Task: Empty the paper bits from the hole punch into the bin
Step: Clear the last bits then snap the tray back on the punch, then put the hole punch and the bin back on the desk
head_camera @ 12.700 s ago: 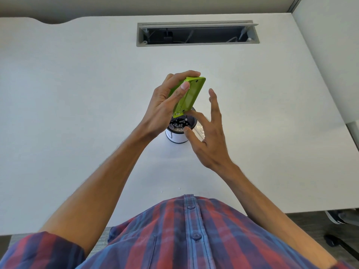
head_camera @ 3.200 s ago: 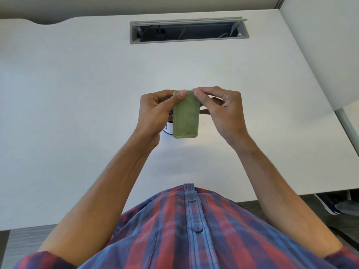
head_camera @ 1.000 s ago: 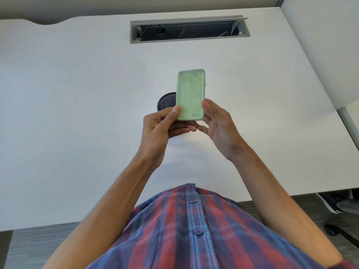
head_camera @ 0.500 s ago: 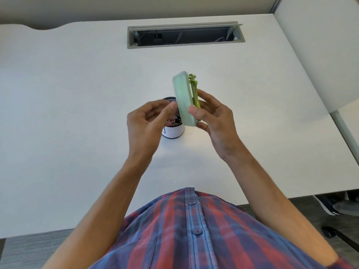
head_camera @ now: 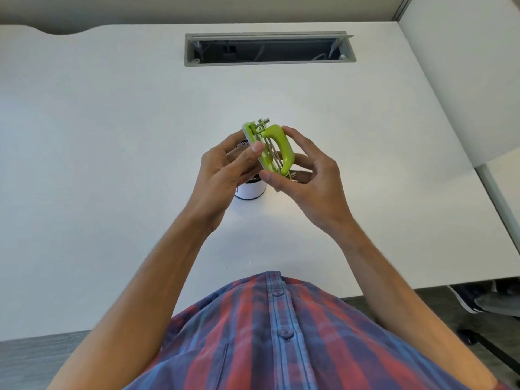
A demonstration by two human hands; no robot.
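while both hands grip it, left hand [head_camera: 225, 170] and right hand [head_camera: 306, 178], the glossy green plastic hole punch [head_camera: 270, 149] tilts above a small white cylindrical bin [head_camera: 250, 190], contents seemingly hidden.

A single head-worn camera looks forward and steeply down from above the person's chest. The white counter [head_camera: 112, 164] fills most of the wide-angle frame, its far edge at 12 o'clock, with the plaid shirt [head_camera: 281, 333] close at 6 o'clock. There is no second view.
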